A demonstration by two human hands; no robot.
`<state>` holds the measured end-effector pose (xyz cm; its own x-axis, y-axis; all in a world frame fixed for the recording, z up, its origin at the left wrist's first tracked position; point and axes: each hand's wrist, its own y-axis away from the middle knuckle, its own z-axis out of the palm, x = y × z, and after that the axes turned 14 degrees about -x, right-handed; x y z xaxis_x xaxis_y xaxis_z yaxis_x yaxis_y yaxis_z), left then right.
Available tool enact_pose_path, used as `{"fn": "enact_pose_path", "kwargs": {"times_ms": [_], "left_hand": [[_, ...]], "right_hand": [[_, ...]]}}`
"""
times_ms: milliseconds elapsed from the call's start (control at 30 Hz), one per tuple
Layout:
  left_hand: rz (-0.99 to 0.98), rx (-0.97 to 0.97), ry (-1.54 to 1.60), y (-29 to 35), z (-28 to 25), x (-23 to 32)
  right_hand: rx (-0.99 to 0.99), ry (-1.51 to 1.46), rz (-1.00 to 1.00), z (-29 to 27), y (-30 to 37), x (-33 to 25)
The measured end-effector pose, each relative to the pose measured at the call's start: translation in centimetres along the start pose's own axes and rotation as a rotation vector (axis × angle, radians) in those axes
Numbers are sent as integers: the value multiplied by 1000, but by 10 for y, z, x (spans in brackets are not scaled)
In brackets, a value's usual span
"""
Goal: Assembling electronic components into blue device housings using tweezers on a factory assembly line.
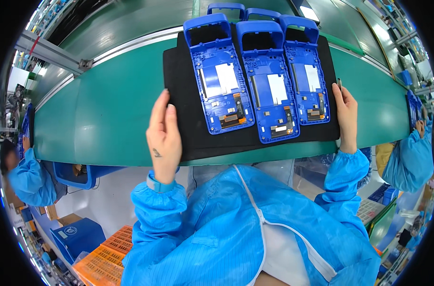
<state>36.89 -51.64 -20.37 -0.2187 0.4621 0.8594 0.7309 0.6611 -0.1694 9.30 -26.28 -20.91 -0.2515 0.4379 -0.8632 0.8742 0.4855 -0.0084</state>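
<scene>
A black mat lies on the green worktop in front of me. On it stand three blue plastic device housings side by side: a left one, a middle one and a right one. Each has a hooded top, a white rectangle and a small circuit part near its lower end. My left hand is at the mat's left edge, fingers stretched and thumb apart from them. At the right edge my right hand has thumb and curled fingers closed on the mat's rim; its fingertips are partly hidden.
Behind the housings rise more blue hooded tops. The green worktop stretches to both sides, with a metal rail at its far edge. Co-workers in blue sleeves sit at left and right. A blue bin and orange crates are lower left.
</scene>
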Motion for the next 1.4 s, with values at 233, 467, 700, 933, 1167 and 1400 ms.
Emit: {"fn": "enact_pose_path", "kwargs": {"times_ms": [233, 467, 700, 933, 1167, 1400], "left_hand": [[75, -48, -53, 6, 21, 9], [195, 53, -163, 16, 19, 13], [214, 71, -276, 26, 19, 26], [55, -133, -208, -9, 20, 35], [-15, -101, -240, -68, 28, 23], [-8, -71, 9, -66, 26, 23]], "right_hand": [[-60, -96, 54, -17, -5, 17], [227, 50, -342, -10, 25, -39], [-71, -141, -449, 24, 33, -66], [-73, -162, -441, 31, 38, -60], [-73, -177, -427, 30, 43, -51], [-314, -509, -492, 42, 56, -57]]}}
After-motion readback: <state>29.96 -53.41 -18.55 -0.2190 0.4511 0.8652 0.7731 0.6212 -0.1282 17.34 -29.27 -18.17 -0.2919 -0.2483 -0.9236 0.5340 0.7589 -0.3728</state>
